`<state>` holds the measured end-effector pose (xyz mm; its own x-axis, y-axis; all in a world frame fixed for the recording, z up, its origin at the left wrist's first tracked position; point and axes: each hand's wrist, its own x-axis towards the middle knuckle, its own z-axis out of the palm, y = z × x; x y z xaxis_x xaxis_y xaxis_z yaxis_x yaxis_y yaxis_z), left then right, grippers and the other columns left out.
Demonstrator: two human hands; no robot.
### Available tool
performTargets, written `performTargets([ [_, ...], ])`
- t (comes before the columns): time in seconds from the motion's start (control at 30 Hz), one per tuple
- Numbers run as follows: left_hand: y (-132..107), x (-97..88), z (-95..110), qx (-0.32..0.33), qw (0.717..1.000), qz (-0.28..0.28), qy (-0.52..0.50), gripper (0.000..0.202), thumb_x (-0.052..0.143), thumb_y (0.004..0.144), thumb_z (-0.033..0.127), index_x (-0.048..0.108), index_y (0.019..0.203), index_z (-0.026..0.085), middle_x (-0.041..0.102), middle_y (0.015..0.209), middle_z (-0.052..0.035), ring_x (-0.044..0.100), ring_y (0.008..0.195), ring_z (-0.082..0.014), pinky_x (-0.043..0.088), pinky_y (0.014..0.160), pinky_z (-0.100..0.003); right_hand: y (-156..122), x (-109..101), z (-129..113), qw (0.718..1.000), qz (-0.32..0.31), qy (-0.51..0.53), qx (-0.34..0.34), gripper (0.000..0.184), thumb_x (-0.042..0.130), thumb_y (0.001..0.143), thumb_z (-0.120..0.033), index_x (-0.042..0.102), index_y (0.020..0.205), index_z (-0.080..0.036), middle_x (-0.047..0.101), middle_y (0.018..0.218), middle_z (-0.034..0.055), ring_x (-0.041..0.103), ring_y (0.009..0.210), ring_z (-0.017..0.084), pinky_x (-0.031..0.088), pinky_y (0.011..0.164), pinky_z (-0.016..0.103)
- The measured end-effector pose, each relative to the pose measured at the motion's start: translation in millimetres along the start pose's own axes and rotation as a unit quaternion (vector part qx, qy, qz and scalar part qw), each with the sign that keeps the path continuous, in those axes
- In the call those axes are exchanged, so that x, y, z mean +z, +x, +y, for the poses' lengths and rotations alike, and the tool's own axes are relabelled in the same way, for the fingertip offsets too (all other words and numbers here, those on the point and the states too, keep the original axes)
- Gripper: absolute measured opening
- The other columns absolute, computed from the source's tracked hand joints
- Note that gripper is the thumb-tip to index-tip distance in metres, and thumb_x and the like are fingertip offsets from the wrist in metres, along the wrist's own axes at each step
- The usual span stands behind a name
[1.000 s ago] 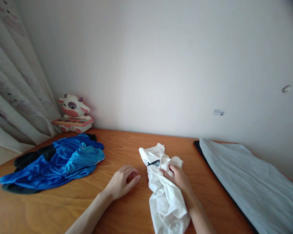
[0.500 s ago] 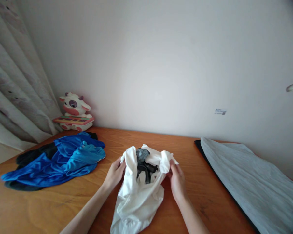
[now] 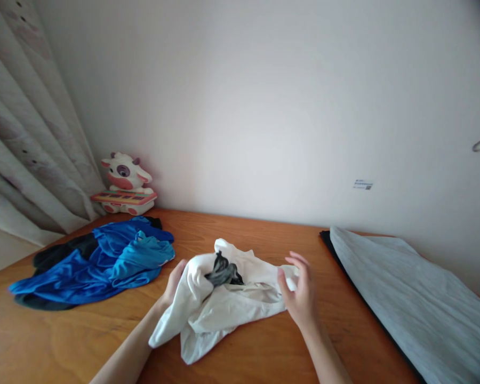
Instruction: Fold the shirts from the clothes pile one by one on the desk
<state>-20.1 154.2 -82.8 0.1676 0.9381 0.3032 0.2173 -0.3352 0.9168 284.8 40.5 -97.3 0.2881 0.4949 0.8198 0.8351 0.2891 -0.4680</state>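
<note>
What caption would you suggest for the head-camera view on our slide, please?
Left hand and right hand hold a crumpled white garment on a wooden table, between blue clothes and grey cloth.

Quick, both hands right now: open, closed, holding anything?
Left hand: closed on the white garment, fingers hidden in the cloth.
Right hand: pinching the white garment's right edge, fingers loose.

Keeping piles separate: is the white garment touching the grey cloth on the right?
Apart. Head view shows bare wooden table between white garment and grey cloth.
</note>
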Motion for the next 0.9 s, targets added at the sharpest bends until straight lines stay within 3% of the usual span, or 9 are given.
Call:
performTargets([
  [0.07, -7, 4.4, 10, -0.003, 0.989, -0.146, -0.010, 0.049, 0.043, 0.079, 0.063, 0.050, 0.052, 0.023, 0.056, 0.052, -0.0030, 0.054, 0.050, -0.0187, 0.052, 0.052, -0.035, -4, 5, -14, 0.994, -0.101, 0.004, -0.051, 0.053, 0.060, 0.090, -0.022, 0.045, 0.140, -0.023, 0.056, 0.137, 0.0148, 0.054, 0.129, 0.029, 0.048, 0.104, 0.050],
  [0.17, -16, 10.7, 30, 0.040, 0.920, -0.391, 0.002, 0.050, 0.044, 0.080, 0.066, 0.047, 0.052, 0.024, 0.060, 0.061, -0.0058, 0.060, 0.065, -0.0231, 0.054, 0.072, -0.039, -11, 10, -37, 0.967, -0.238, 0.000, -0.088, 0.083, 0.060, 0.082, -0.013, 0.026, 0.157, -0.027, 0.047, 0.152, 0.0133, 0.046, 0.139, 0.030, 0.044, 0.110, 0.050],
  [0.23, -22, 13.8, 44, 0.084, 0.894, -0.438, 0.032, 0.048, 0.052, 0.078, 0.070, 0.051, 0.058, 0.025, 0.065, 0.070, -0.0072, 0.062, 0.076, -0.0262, 0.053, 0.082, -0.041, -12, 11, -50, 0.945, -0.319, 0.006, -0.074, 0.089, 0.063, 0.075, -0.011, 0.030, 0.156, -0.028, 0.052, 0.147, 0.0117, 0.052, 0.132, 0.031, 0.047, 0.106, 0.047],
  [0.33, -29, 16.2, 57, 0.143, 0.892, -0.423, 0.073, 0.041, 0.073, 0.065, 0.061, 0.058, 0.076, 0.025, 0.071, 0.098, -0.0083, 0.064, 0.093, -0.0284, 0.052, 0.089, -0.040, -11, 12, -57, 0.926, -0.378, -0.003, -0.004, 0.055, 0.062, 0.074, -0.012, 0.062, 0.127, -0.029, 0.067, 0.116, 0.0067, 0.067, 0.101, 0.026, 0.053, 0.085, 0.036],
  [0.4, -31, 17.1, 56, 0.178, 0.899, -0.389, 0.092, 0.037, 0.077, 0.064, 0.045, 0.057, 0.089, 0.024, 0.067, 0.118, -0.0090, 0.063, 0.105, -0.0285, 0.051, 0.095, -0.040, -10, 11, -52, 0.934, -0.353, -0.015, 0.046, 0.029, 0.055, 0.078, -0.011, 0.066, 0.101, -0.026, 0.068, 0.099, 0.0042, 0.067, 0.085, 0.022, 0.050, 0.072, 0.030],
  [0.53, -24, 17.4, 41, 0.203, 0.942, -0.224, 0.145, 0.028, 0.062, 0.075, 0.023, 0.053, 0.102, 0.024, 0.065, 0.122, -0.0107, 0.062, 0.111, -0.0257, 0.051, 0.097, -0.041, -11, 9, -25, 0.974, -0.183, 0.002, 0.133, 0.010, 0.056, 0.080, -0.021, 0.056, 0.089, -0.024, 0.065, 0.084, 0.0030, 0.064, 0.077, 0.022, 0.047, 0.067, 0.030],
  [0.67, -14, 13.4, 27, 0.190, 0.959, -0.055, 0.203, 0.028, 0.062, 0.087, 0.036, 0.056, 0.111, 0.023, 0.068, 0.112, -0.0102, 0.066, 0.103, -0.0253, 0.054, 0.090, -0.039, -9, 7, -2, 0.989, -0.043, -0.043, 0.133, 0.009, 0.058, 0.078, -0.031, 0.052, 0.079, -0.025, 0.063, 0.096, 0.0108, 0.061, 0.091, 0.028, 0.049, 0.079, 0.040],
  [0.8, -11, 11.2, 17, 0.168, 0.942, -0.137, 0.256, 0.063, 0.080, 0.069, 0.048, 0.057, 0.124, 0.026, 0.071, 0.116, -0.0086, 0.068, 0.105, -0.0295, 0.054, 0.089, -0.038, -4, 0, 2, 0.980, -0.140, 0.030, 0.137, 0.010, 0.059, 0.076, -0.028, 0.052, 0.081, -0.024, 0.067, 0.101, 0.0100, 0.063, 0.093, 0.026, 0.050, 0.084, 0.040],
  [0.9, -10, 11.6, 11, 0.089, 0.940, -0.137, 0.299, 0.037, 0.070, 0.074, 0.030, 0.064, 0.111, 0.026, 0.075, 0.101, -0.0051, 0.071, 0.094, -0.0280, 0.052, 0.080, -0.034, -1, -10, -4, 0.940, -0.242, 0.156, 0.185, 0.036, 0.061, 0.076, -0.025, 0.056, 0.111, -0.021, 0.069, 0.093, 0.0039, 0.065, 0.081, 0.020, 0.053, 0.078, 0.033],
])
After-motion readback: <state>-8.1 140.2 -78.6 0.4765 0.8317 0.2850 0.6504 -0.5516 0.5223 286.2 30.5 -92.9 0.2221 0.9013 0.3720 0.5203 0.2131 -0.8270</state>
